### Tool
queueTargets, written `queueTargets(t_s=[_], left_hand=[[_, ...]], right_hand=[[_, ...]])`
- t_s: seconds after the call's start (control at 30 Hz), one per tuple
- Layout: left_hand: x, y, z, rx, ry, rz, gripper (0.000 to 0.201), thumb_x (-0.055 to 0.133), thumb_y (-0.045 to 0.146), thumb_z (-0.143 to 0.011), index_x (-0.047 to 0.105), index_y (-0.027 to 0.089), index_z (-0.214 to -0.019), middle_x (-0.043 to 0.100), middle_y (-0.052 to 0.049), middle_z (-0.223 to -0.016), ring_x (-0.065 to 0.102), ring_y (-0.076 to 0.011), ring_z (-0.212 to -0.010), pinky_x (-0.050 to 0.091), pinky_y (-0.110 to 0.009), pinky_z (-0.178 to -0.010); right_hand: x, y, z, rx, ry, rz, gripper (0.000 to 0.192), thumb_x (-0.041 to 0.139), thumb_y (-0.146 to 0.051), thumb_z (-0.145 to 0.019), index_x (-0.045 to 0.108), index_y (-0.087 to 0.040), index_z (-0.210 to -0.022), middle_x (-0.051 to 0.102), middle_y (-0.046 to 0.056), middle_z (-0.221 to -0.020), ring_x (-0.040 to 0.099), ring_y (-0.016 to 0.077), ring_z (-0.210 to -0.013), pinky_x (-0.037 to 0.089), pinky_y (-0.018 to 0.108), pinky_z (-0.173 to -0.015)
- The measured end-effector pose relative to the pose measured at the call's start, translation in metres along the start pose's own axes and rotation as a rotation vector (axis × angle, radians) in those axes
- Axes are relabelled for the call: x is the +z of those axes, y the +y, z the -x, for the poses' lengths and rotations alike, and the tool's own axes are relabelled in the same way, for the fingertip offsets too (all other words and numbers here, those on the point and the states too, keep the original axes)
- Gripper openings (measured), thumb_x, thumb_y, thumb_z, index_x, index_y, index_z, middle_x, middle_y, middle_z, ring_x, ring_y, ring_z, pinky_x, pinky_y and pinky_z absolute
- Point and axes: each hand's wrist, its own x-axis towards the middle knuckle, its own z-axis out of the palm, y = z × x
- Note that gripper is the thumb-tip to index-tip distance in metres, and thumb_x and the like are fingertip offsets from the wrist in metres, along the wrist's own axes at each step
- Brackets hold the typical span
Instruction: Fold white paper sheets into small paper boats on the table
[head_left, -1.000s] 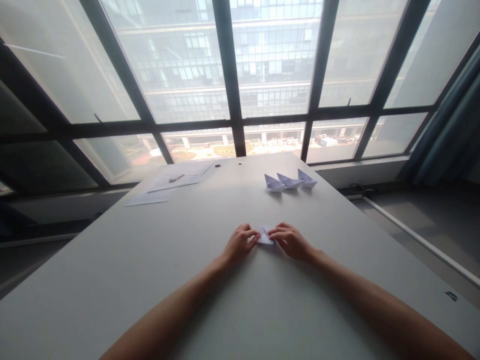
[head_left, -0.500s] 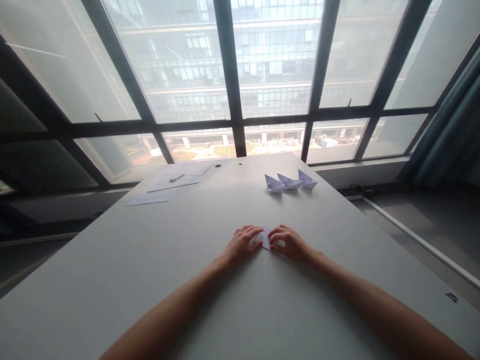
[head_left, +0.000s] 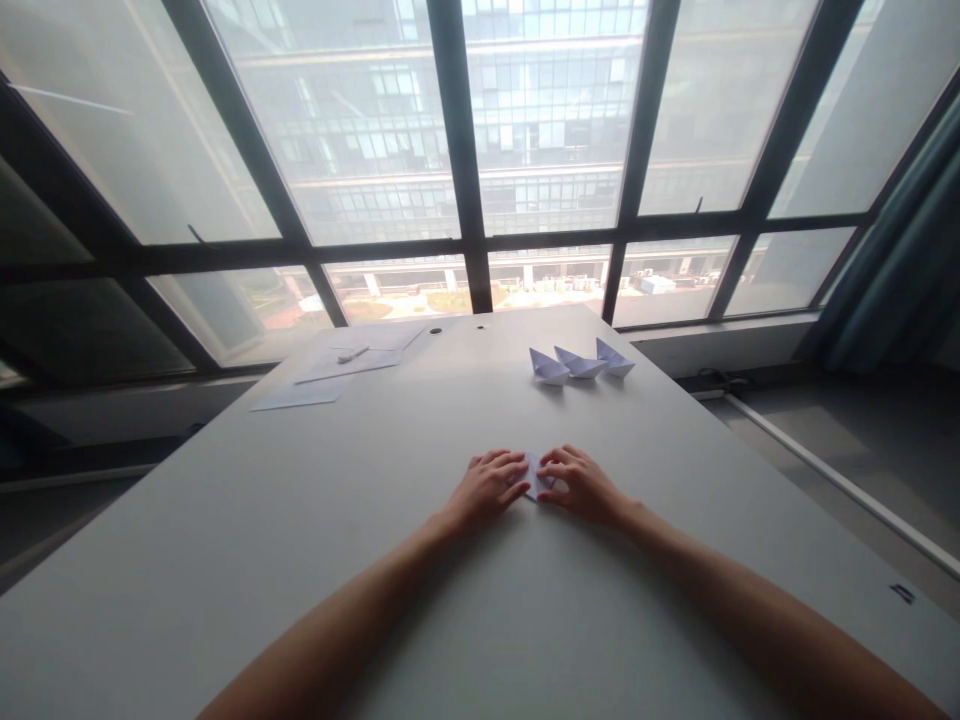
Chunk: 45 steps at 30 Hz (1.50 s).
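Both hands, left hand point(head_left: 486, 487) and right hand point(head_left: 583, 485), press flat on a small folded paper point(head_left: 534, 477), mostly hidden; uneven pressure could skew the crease, maybe.

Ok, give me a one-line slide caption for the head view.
Both hands, left and right, press a small folded paper on the table; three paper boats sit beyond.

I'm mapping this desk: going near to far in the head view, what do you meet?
Left hand and right hand on the small folded paper → three paper boats → window frame.
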Motion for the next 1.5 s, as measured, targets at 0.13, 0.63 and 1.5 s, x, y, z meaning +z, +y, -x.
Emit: queueTargets(t_s=[0.13, 0.63, 1.5], left_hand=[[-0.0005, 0.0028, 0.0002, -0.016, 0.026, 0.013, 0.031, 0.061, 0.044, -0.093, 0.068, 0.029, -0.119, 0.063, -0.002, -0.134, 0.052, -0.0255, -0.128, 0.038, -0.041, -0.107], [-0.0035, 0.0065, 0.0012, -0.023, 0.002, 0.005, 0.045, 0.072, 0.049, -0.082, 0.065, 0.028, -0.121, 0.061, -0.004, -0.136, 0.050, -0.0273, -0.129, 0.038, -0.042, -0.108], [-0.0034, 0.0067, 0.0028, 0.057, 0.087, 0.276, 0.039, 0.073, 0.028, -0.085, 0.065, 0.029, -0.124, 0.057, -0.007, -0.138, 0.056, -0.0265, -0.121, 0.045, -0.041, -0.101]], right_hand=[[0.0004, -0.0014, 0.0001, -0.052, -0.007, 0.012, 0.014, 0.071, -0.036, -0.088, 0.075, -0.026, -0.095, 0.069, 0.006, -0.105, 0.060, 0.0223, -0.097, 0.048, 0.037, -0.087], [0.0034, 0.0010, 0.0000, -0.036, -0.011, -0.019, 0.017, 0.063, -0.020, -0.092, 0.073, -0.027, -0.103, 0.068, 0.006, -0.106, 0.059, 0.0207, -0.098, 0.048, 0.033, -0.086], [0.0084, -0.0018, -0.0009, 0.151, 0.087, -0.432, 0.039, 0.068, -0.017, -0.082, 0.066, -0.023, -0.120, 0.059, 0.011, -0.124, 0.064, 0.0204, -0.094, 0.054, 0.033, -0.078]])
